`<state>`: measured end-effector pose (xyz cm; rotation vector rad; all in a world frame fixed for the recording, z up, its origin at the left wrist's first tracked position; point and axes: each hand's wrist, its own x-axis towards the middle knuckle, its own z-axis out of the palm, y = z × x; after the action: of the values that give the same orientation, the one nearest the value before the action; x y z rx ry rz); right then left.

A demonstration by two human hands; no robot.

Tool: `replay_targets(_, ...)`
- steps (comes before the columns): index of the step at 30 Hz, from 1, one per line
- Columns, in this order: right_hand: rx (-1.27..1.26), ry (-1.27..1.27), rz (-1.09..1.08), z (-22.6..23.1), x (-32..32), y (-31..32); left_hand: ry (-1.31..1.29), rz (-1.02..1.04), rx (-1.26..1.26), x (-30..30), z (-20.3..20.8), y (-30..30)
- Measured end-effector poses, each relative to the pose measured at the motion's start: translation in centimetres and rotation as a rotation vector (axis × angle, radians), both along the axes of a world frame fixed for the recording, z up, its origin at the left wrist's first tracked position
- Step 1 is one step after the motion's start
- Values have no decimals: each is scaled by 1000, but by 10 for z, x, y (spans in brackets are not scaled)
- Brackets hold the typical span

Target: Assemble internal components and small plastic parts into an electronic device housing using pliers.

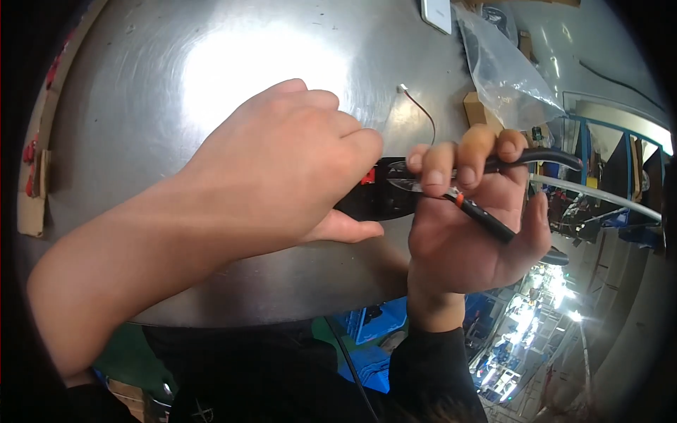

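Observation:
My left hand (282, 162) lies fist-like over a small black part (381, 194) with a red mark, gripping it above the steel table (141, 84). My right hand (469, 211) pinches a black cable (543, 155) with an orange band (460, 200), holding its end against the black part. The cable loops over my fingers and runs off to the right. Most of the black part is hidden under my left hand.
A thin dark wire with a small white connector (403, 88) lies on the table behind my hands. A clear plastic bag (504, 70) and a small cardboard box (476, 109) sit at the table's right edge. A white flat object (437, 14) lies at the far edge.

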<state>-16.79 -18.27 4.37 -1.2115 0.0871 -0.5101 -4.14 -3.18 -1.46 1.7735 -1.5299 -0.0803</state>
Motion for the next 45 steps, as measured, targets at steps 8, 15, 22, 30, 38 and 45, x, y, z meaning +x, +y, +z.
replay_targets(8, 77, -7, 5, -8, 0, 4, -35, 52, -50, -4, 4, 0)
replay_targets(15, 151, 49, 50, -11, 6, -6, -43, 44, 32, -4, 7, -1)
replay_targets(22, 223, 70, 72, -13, 9, -16, -8, 63, 63, -4, 6, 2)
replay_targets(30, 279, 63, 67, -12, 9, -14, -28, 73, 48, -7, 6, -1)
replay_targets(38, 219, 2, -13, -20, 16, 0, -66, 111, 54, -7, 4, 1)
replay_targets(45, 1, -313, 102, -7, 16, -20, 55, 105, -93, 5, 11, 2)
